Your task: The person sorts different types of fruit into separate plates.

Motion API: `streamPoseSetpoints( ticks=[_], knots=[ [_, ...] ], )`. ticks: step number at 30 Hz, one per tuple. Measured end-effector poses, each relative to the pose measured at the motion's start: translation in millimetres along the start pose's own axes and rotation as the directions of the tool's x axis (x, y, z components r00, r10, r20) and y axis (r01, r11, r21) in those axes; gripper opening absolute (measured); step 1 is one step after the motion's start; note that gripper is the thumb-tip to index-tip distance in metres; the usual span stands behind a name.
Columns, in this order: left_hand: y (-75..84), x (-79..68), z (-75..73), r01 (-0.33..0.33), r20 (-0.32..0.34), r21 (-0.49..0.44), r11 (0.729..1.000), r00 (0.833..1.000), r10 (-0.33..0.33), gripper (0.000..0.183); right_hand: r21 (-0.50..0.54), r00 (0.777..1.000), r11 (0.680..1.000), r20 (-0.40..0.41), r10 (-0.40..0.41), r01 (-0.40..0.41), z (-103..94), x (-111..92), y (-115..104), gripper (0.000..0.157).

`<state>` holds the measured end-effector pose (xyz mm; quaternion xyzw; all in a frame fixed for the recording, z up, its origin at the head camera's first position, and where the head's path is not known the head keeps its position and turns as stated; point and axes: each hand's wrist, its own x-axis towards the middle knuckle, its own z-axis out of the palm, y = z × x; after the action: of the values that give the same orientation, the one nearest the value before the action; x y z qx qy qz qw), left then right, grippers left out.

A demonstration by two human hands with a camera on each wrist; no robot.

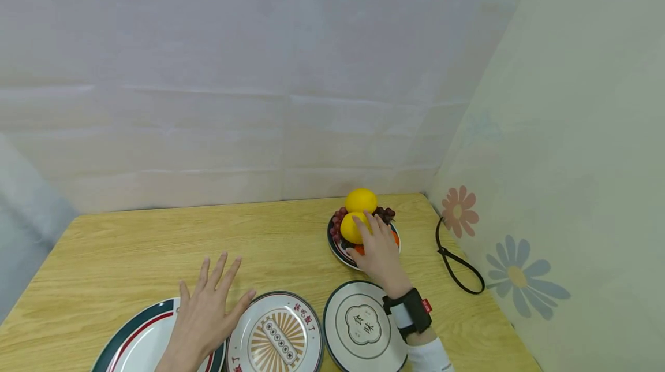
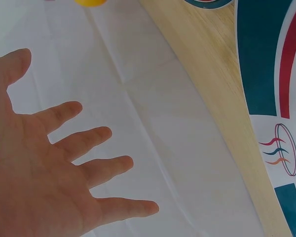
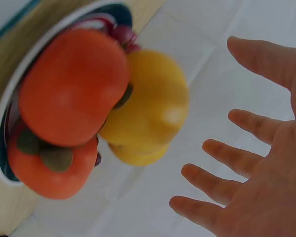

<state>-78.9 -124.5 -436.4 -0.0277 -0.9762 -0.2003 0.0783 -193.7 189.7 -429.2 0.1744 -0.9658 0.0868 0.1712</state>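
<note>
My right hand (image 1: 381, 253) hovers over a small plate (image 1: 340, 256) of fruit, fingers spread. In the right wrist view its fingertips stand apart from the fruit. The plate holds a rear yellow fruit (image 1: 361, 200), a front yellow fruit (image 1: 350, 229), grapes (image 1: 336, 225) and two orange persimmons, one larger in view (image 3: 71, 86) and one with its leafy cap showing (image 3: 64, 183). My left hand (image 1: 205, 317) is held over a large green-and-red-rimmed plate (image 1: 140, 344), fingers and thumb spread, holding nothing. The palm (image 2: 34, 173) is bare in the left wrist view.
A white plate with a sunray pattern (image 1: 306, 317) lies beside the large plate. Right of it is a dark-rimmed white plate (image 1: 340, 334). A black cord loop (image 1: 462, 274) rests by the right wall. White cloth (image 1: 280, 129) hangs behind the wooden table (image 1: 171, 245).
</note>
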Motion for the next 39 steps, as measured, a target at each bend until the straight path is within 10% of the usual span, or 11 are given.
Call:
streamPoseSetpoints(
  ticks=[13,39],
  knots=[
    [0.0,-0.6,-2.0,0.000,0.001,0.008,1.000,1.000,0.000,0.067,0.023,0.989,0.996,0.122,0.083,-0.086,23.6,21.1,21.3,0.079],
    [-0.9,-0.9,-3.1,-0.013,-0.014,0.013,1.000,1.000,0.013,0.066,0.033,0.996,0.996,0.028,0.082,-0.083,10.0,23.5,3.6,0.078]
  ],
)
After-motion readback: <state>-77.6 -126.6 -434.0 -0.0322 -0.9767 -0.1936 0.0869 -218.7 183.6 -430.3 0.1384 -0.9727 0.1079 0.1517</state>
